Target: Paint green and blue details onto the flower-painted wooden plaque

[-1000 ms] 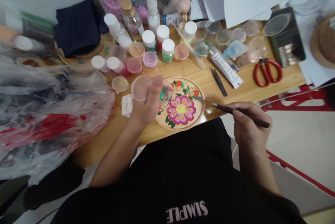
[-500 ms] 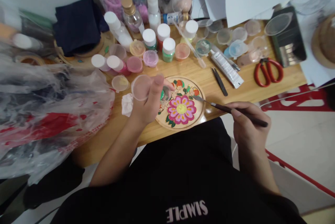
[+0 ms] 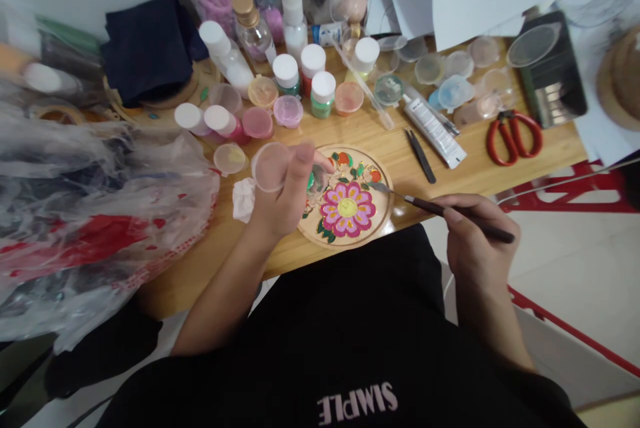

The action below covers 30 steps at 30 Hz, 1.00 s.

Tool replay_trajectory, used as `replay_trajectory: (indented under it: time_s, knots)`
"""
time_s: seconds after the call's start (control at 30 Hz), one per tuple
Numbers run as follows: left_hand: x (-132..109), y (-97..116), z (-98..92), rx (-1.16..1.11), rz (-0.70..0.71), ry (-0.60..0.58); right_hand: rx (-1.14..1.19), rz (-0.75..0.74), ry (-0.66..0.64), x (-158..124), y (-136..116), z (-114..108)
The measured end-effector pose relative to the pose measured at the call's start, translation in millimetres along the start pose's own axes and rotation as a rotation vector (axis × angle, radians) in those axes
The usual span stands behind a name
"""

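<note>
A round wooden disc point(image 3: 371, 220) with a painted pink flower point(image 3: 347, 209) lies near the front edge of the wooden table point(image 3: 450, 175). My left hand point(image 3: 285, 195) is closed round a small clear cup with green paint point(image 3: 313, 179) and its clear lid point(image 3: 267, 167), held over the disc's left side. My right hand point(image 3: 475, 235) pinches a thin dark-handled metal tool point(image 3: 440, 209). The tool's tip rests on the disc's upper right rim.
Paint bottles with white caps point(image 3: 305, 75) and small coloured pots point(image 3: 287, 111) crowd the back. Black tweezers point(image 3: 420, 156), a white tube point(image 3: 434, 131) and red scissors point(image 3: 514, 137) lie to the right. Crumpled plastic bags point(image 3: 95, 215) fill the left. A white tissue point(image 3: 243, 200) sits beside my left hand.
</note>
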<state>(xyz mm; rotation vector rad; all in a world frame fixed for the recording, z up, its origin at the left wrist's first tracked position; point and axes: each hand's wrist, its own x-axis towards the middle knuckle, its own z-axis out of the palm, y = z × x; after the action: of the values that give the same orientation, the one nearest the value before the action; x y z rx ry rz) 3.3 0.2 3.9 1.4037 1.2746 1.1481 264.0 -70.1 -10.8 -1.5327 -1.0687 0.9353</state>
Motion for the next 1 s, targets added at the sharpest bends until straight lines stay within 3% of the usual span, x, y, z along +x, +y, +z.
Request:
replay_trajectory:
  time_s: [0.67,1.0]
  knots:
    - [-0.3,-1.1,0.2,-0.01,-0.017,-0.031,-0.021,-0.018,0.042,0.6,-4.4,0.0]
    - [-0.6,1.2,1.9,0.007,0.001,0.022,0.015,-0.026,0.025,0.7,-1.0,-1.8]
